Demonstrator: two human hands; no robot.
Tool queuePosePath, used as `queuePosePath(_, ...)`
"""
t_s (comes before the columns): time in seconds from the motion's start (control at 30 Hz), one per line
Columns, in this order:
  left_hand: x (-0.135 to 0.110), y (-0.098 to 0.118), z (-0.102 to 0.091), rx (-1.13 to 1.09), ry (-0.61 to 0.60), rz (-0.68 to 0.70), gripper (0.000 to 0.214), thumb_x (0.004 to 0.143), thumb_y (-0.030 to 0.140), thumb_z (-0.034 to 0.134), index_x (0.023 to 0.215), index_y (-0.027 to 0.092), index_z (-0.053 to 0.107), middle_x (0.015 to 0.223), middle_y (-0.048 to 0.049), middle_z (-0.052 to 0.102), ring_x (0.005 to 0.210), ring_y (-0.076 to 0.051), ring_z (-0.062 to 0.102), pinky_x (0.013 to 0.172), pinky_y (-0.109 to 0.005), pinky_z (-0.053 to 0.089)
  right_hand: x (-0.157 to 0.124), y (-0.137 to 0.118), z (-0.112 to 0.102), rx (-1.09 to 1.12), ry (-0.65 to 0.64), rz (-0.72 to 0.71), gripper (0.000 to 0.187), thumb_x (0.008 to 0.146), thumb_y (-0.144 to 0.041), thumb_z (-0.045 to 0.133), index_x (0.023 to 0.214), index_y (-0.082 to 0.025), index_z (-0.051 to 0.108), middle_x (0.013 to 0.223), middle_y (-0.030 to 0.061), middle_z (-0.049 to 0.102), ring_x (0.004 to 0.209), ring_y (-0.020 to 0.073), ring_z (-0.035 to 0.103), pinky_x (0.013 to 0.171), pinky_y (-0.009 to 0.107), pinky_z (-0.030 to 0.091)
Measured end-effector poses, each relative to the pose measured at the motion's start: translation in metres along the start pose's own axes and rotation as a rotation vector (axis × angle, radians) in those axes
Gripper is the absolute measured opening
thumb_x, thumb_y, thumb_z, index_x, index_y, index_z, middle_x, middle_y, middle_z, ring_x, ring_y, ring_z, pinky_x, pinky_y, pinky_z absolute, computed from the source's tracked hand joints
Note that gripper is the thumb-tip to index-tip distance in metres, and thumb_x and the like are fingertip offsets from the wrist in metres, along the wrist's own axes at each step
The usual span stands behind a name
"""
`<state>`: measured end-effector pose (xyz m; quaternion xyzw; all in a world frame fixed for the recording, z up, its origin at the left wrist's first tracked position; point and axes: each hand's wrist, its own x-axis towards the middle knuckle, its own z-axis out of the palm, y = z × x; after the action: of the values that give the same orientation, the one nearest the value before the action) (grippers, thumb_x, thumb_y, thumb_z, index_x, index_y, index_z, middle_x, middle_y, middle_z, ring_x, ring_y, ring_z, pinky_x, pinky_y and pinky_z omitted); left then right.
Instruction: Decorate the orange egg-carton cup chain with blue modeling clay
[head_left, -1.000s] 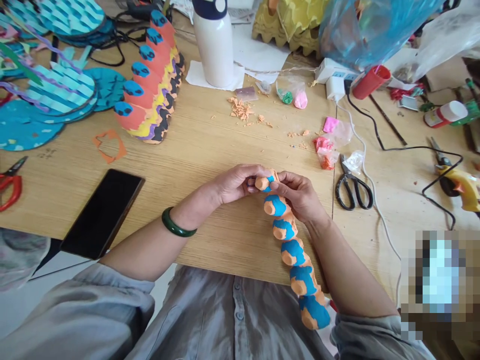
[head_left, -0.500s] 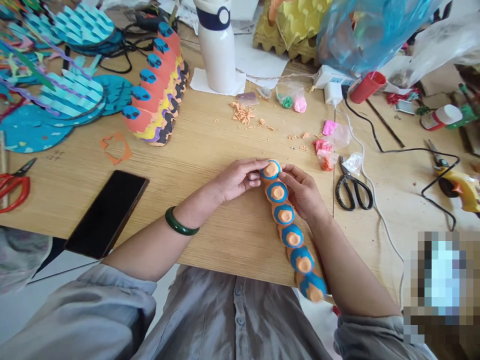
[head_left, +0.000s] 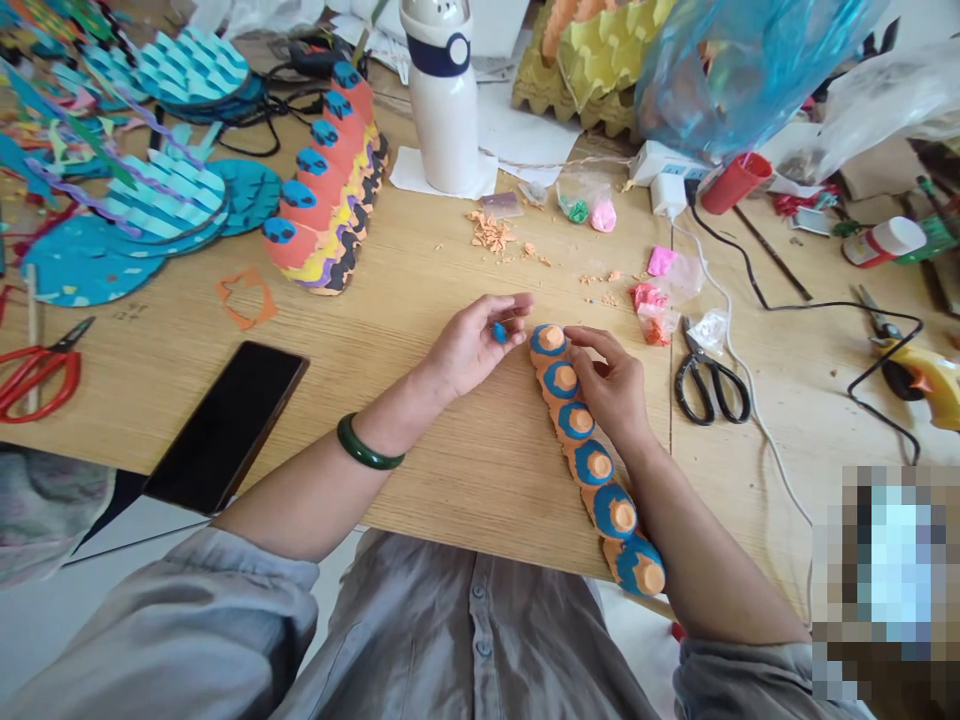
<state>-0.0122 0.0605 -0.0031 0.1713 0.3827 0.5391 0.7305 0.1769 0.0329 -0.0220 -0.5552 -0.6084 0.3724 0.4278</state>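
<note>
A strip of egg carton point(head_left: 587, 440), covered in orange and blue clay with a row of orange-tipped bumps, lies slantwise at the table's front edge. My right hand point(head_left: 616, 385) grips its far end from the right side, thumb and index finger against the end bump. To the left of that end, my left hand point(head_left: 476, 345) is raised off the strip, palm turned inward. Its curled fingers hold a small blue clay lump point(head_left: 499, 332). A green bangle point(head_left: 367, 443) circles the left wrist.
A phone point(head_left: 229, 425) and red-handled scissors point(head_left: 45, 370) lie at left. Black scissors point(head_left: 709, 375) are at right, beside a white cable point(head_left: 731, 330). Behind stand a white bottle point(head_left: 442, 130) and a red-orange caterpillar-like carton piece point(head_left: 330, 200). Orange scraps point(head_left: 491, 232) lie mid-table.
My left hand has come away from the strip's far end, moving left and showing the blue lump. The right hand stays at that end, and the strip has tilted slightly.
</note>
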Motion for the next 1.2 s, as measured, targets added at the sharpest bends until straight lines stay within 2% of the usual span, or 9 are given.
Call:
queuePosePath(0.13, -0.007, 0.002, 0.005, -0.145, -0.108, -0.062, 0.038, 0.081, -0.006, 0.043, 0.096, 0.009, 0.075, 0.093, -0.0054, 0.075, 0.089, -0.008, 0.072, 0.088, -0.02, 0.056, 0.0, 0.002, -0.002, -0.081, 0.134, -0.155, 0.018, 0.098, -0.029, 0.06, 0.105, -0.025, 0.076, 0.11, 0.0068, 0.076, 0.104, 0.0224, 0.068, 0.08, 0.038, 0.06)
queuePosePath(0.23, -0.015, -0.003, 0.007, -0.132, -0.244, -0.034, 0.038, 0.089, -0.001, 0.047, 0.113, 0.012, 0.074, 0.115, -0.0071, 0.078, 0.12, -0.016, 0.071, 0.113, -0.031, 0.051, -0.003, -0.004, -0.004, -0.192, 0.259, -0.436, 0.011, 0.099, -0.026, 0.062, 0.101, -0.025, 0.072, 0.1, 0.0048, 0.075, 0.091, 0.0209, 0.067, 0.074, 0.037, 0.058)
queuePosePath(0.33, -0.022, -0.011, 0.008, -0.084, -0.338, 0.003, 0.038, 0.093, 0.007, 0.053, 0.125, 0.017, 0.072, 0.136, -0.0058, 0.072, 0.147, -0.023, 0.055, 0.126, -0.04, 0.041, -0.007, -0.014, -0.005, -0.323, 0.227, -0.734, 0.008, 0.096, -0.023, 0.072, 0.102, -0.025, 0.068, 0.094, 0.0026, 0.076, 0.079, 0.0185, 0.067, 0.077, 0.038, 0.056)
queuePosePath(0.43, -0.027, -0.02, 0.009, -0.028, -0.409, 0.042, 0.038, 0.093, 0.011, 0.061, 0.127, 0.023, 0.073, 0.147, -0.0026, 0.067, 0.153, -0.025, 0.047, 0.128, -0.042, 0.038, -0.011, -0.02, -0.004, -0.38, 0.16, -0.858, 0.023, 0.091, -0.023, 0.078, 0.109, -0.025, 0.064, 0.094, 0.0035, 0.077, 0.081, 0.0202, 0.069, 0.074, 0.038, 0.057)
queuePosePath(0.6, -0.029, -0.029, 0.009, 0.062, -0.482, 0.085, 0.038, 0.09, 0.022, 0.074, 0.127, 0.03, 0.076, 0.15, -0.0014, 0.066, 0.152, -0.027, 0.049, 0.122, -0.041, 0.046, -0.013, -0.022, -0.002, -0.396, 0.177, -0.877, 0.024, 0.093, -0.018, 0.075, 0.113, -0.027, 0.063, 0.088, 0.0014, 0.076, 0.078, 0.0201, 0.07, 0.064, 0.035, 0.058)
queuePosePath(0.73, -0.027, -0.027, 0.006, 0.201, -0.445, 0.17, 0.037, 0.089, 0.04, 0.079, 0.123, 0.026, 0.078, 0.14, -0.0068, 0.072, 0.138, -0.028, 0.063, 0.113, -0.04, 0.053, -0.012, -0.021, -0.003, -0.298, 0.228, -0.805, 0.016, 0.095, -0.014, 0.071, 0.102, -0.027, 0.066, 0.089, 0.0011, 0.077, 0.08, 0.0203, 0.072, 0.068, 0.039, 0.061)
queuePosePath(0.83, -0.024, -0.025, 0.003, 0.359, -0.355, 0.278, 0.034, 0.082, 0.039, 0.087, 0.112, 0.022, 0.082, 0.121, -0.0076, 0.08, 0.115, -0.024, 0.074, 0.101, -0.035, 0.06, -0.012, -0.019, -0.003, -0.209, 0.228, -0.722, 0.014, 0.095, -0.014, 0.071, 0.099, -0.027, 0.068, 0.091, 0.0014, 0.076, 0.083, 0.0198, 0.071, 0.073, 0.04, 0.062)
queuePosePath(0.97, -0.021, -0.023, 0.003, 0.379, -0.265, 0.321, 0.03, 0.078, 0.04, 0.089, 0.098, 0.019, 0.083, 0.097, -0.0053, 0.082, 0.084, -0.016, 0.077, 0.083, -0.03, 0.064, -0.013, -0.015, -0.001, -0.083, 0.144, -0.604, 0.019, 0.096, -0.016, 0.069, 0.113, -0.026, 0.069, 0.1, 0.0037, 0.072, 0.089, 0.0186, 0.069, 0.07, 0.034, 0.063)
queuePosePath(1.2, -0.023, -0.017, 0.007, 0.42, -0.259, 0.351, 0.027, 0.078, 0.039, 0.089, 0.092, 0.017, 0.083, 0.083, -0.0028, 0.08, 0.071, -0.011, 0.073, 0.072, -0.025, 0.062, -0.011, -0.014, -0.003, -0.168, 0.152, -0.656, 0.022, 0.095, -0.013, 0.069, 0.113, -0.027, 0.071, 0.1, 0.0038, 0.074, 0.084, 0.0177, 0.07, 0.071, 0.034, 0.063)
